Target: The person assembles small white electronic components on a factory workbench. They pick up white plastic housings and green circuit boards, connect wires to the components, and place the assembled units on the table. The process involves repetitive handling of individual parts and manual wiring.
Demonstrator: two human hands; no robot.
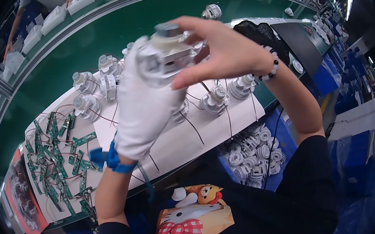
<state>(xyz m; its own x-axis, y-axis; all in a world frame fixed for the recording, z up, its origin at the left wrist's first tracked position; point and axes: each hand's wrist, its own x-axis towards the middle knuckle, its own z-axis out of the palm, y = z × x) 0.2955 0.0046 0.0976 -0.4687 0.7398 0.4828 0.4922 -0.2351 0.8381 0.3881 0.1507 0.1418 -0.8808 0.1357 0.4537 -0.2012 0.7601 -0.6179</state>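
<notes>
A white plastic assembly (166, 57) with a grey round cap on top is held up over the table, slightly smeared by motion. My left hand (145, 105), in a white glove with a blue strap at the wrist, grips it from the left side. From the right, my bare right hand (226, 51) curls round it, thumb low at its side and fingers near the cap. Similar white assemblies with thin wires, such as one at the left (87, 107) and one beneath my hands (215, 99), stand on the white sheet (167, 139).
Green circuit boards (59, 153) with wires lie heaped at the left. A blue bin (229, 169) of white plastic parts sits below the table edge. Behind runs a green conveyor belt (153, 13) carrying another assembly (211, 11). Black mesh (259, 36) lies at the right.
</notes>
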